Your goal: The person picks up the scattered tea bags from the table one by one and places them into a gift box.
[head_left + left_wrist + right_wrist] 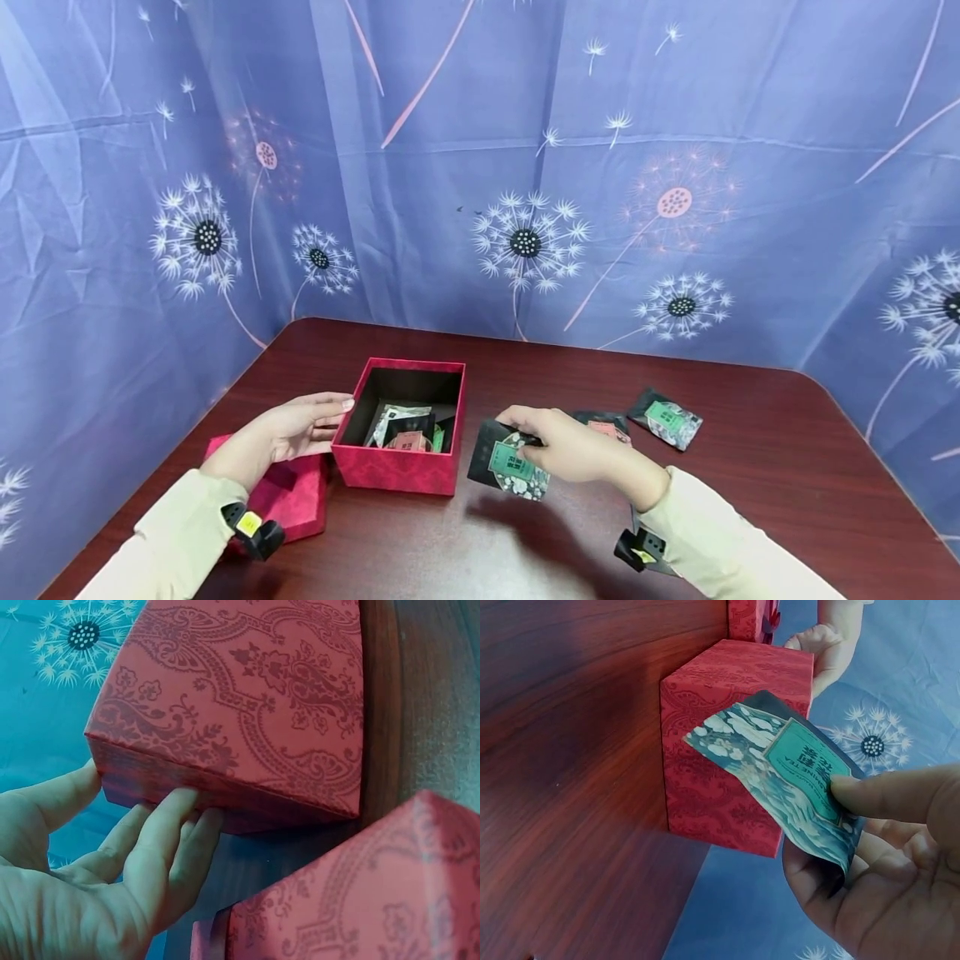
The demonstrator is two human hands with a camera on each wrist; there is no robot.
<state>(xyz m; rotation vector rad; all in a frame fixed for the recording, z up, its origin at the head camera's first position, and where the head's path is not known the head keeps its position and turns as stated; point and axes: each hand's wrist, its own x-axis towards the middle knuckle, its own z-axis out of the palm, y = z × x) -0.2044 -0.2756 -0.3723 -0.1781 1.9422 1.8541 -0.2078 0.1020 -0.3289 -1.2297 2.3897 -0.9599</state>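
Note:
A red patterned box (pixel 393 471) stands without its lid on the table, with several tea packets (pixel 409 441) lying inside. My left hand (pixel 300 425) rests against the box's left side, its fingers extended along the wall in the left wrist view. To the right of the box, my right hand (pixel 573 447) pinches a black tea packet (pixel 501 463) with a green label between thumb and fingers. The label reads jasmine tea in the right wrist view, where the packet (pixel 780 772) overlaps the box and hangs tilted above the table.
The red lid (pixel 300 500) lies left of the box, partly behind my left forearm. Beyond my right hand lie a packet with a green label (pixel 667 421) and one with a reddish label (pixel 609 428). A blue dandelion-print curtain (pixel 450 208) borders the dark wooden table (pixel 787 467).

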